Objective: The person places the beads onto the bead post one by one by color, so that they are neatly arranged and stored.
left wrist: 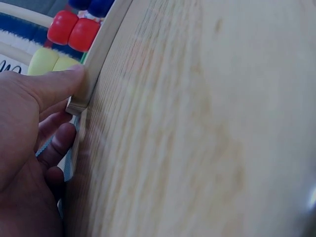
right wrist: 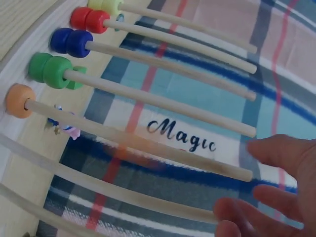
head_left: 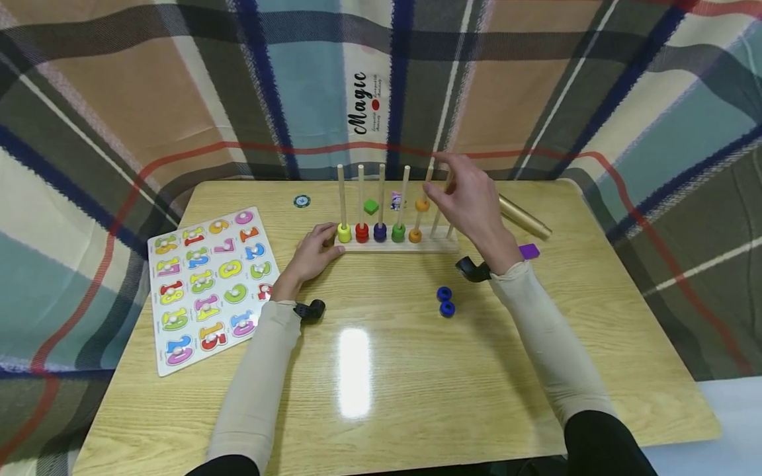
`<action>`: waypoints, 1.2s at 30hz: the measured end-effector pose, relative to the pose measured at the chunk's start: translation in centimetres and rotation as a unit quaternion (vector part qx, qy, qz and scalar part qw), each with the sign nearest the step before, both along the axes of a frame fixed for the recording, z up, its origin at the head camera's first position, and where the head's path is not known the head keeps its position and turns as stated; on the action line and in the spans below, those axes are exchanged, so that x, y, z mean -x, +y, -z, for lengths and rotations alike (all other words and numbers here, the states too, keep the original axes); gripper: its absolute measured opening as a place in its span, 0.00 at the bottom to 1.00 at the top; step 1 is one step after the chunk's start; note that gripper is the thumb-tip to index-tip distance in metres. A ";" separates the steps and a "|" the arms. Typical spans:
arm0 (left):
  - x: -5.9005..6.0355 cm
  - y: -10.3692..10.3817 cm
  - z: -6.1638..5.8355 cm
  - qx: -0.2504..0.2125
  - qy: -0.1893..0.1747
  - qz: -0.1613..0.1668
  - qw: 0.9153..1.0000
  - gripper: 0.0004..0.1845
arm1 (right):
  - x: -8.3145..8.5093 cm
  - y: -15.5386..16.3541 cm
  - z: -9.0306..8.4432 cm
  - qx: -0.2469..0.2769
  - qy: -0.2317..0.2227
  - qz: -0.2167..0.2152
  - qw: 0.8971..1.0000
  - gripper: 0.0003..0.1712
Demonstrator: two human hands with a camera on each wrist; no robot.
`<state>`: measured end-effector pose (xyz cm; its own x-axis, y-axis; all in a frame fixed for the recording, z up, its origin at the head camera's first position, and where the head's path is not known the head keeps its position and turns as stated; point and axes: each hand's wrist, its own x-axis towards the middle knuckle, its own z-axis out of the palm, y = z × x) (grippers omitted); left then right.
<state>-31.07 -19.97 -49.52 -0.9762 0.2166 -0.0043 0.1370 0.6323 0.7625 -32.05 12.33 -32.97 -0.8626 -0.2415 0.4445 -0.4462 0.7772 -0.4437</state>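
Wooden rack: a pale peg rack [head_left: 397, 246] with seven upright pegs stands at the back middle of the desk [head_left: 381, 396].
Rings on pegs: from the person's left, a yellow ring [head_left: 344, 233], a red ring [head_left: 362, 233], a dark blue ring [head_left: 380, 232] and a green ring [head_left: 398, 233] sit at the peg bottoms.
Fifth peg: one orange ring [head_left: 415, 235] lies at the base, and a second orange ring [head_left: 422, 205] is partway down the same peg, blurred in the right wrist view.
Right hand: the right hand [head_left: 470, 198] is raised near the peg tops, just right of the upper orange ring; its fingers [right wrist: 276, 150] are spread and relaxed, holding nothing.
Left hand: the left hand [head_left: 311, 254] grips the left end of the rack base, thumb [left wrist: 54, 86] pressed on the top edge beside the yellow ring, fingers curled underneath.
Loose rings: two blue rings [head_left: 445, 301] lie touching on the desk, in front of the rack, near the right forearm.
Left of desk: a number puzzle board [head_left: 208, 284] lies flat.
Behind rack: a green block [head_left: 371, 207] and a small round token [head_left: 301, 201].
Right of rack: a brass-coloured tube [head_left: 524, 217] and a purple block [head_left: 529, 250].
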 end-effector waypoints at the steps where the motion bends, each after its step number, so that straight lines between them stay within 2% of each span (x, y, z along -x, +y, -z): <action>1: 0.1 0.0 0.0 0.001 0.000 0.001 1.000 0.34 | -0.4 0.2 0.2 0.007 0.008 0.004 1.000 0.29; 4: 0.1 0.1 -0.1 0.001 -0.005 0.004 1.000 0.34 | -1.9 1.1 1.0 0.001 0.015 0.018 1.000 0.22; 5: 0.1 0.1 -0.2 0.000 -0.006 0.004 1.000 0.34 | -2.4 1.4 1.4 -0.015 0.002 0.021 1.000 0.19; 7: 0.0 0.0 -0.2 -0.002 -0.008 0.003 1.000 0.34 | -3.5 2.0 2.5 -0.079 -0.061 0.023 0.995 0.19; 8: 0.0 0.1 -0.2 -0.005 -0.009 0.003 1.000 0.34 | -4.1 2.4 3.1 -0.118 -0.110 0.022 0.987 0.21; 9: -0.1 0.1 -0.2 -0.007 -0.009 0.003 1.000 0.34 | -4.5 2.7 3.8 -0.157 -0.163 0.018 0.974 0.24; 11: -0.1 0.1 -0.2 -0.009 -0.007 0.004 1.000 0.34 | -5.3 3.2 5.2 -0.220 -0.256 0.009 0.941 0.29; 13: -0.1 0.0 -0.2 -0.008 -0.008 0.005 1.000 0.34 | -5.8 3.6 6.7 -0.251 -0.324 -0.007 0.912 0.31; 14: 0.0 0.0 -0.2 -0.008 -0.008 0.004 1.000 0.34 | -6.0 3.7 7.4 -0.252 -0.343 -0.015 0.905 0.30; 16: 0.0 0.0 -0.1 -0.006 -0.007 0.002 1.000 0.34 | -6.3 3.9 8.6 -0.242 -0.359 -0.031 0.901 0.26; 19: 0.1 0.0 0.0 -0.006 -0.006 -0.001 1.000 0.34 | -6.5 4.1 9.4 -0.219 -0.360 -0.046 0.906 0.19; 23: 0.1 0.1 0.2 -0.007 -0.007 0.002 1.000 0.34 | -6.0 4.4 8.3 -0.188 -0.305 -0.042 0.933 0.18; 27: 0.0 0.1 0.2 -0.005 -0.003 0.004 1.000 0.34 | -4.6 4.5 4.8 -0.116 -0.205 -0.023 0.972 0.22; 30: 0.1 0.0 0.2 -0.004 0.002 0.003 1.000 0.34 | -3.4 4.3 1.9 -0.040 -0.118 -0.004 0.992 0.21; 33: 0.2 0.0 0.2 -0.005 0.003 0.004 1.000 0.34 | -2.2 4.0 -0.3 0.016 -0.035 0.003 0.999 0.18; 36: 0.2 0.0 0.2 -0.004 0.000 0.004 1.000 0.34 | -1.2 3.6 -1.4 0.036 0.012 0.003 0.999 0.18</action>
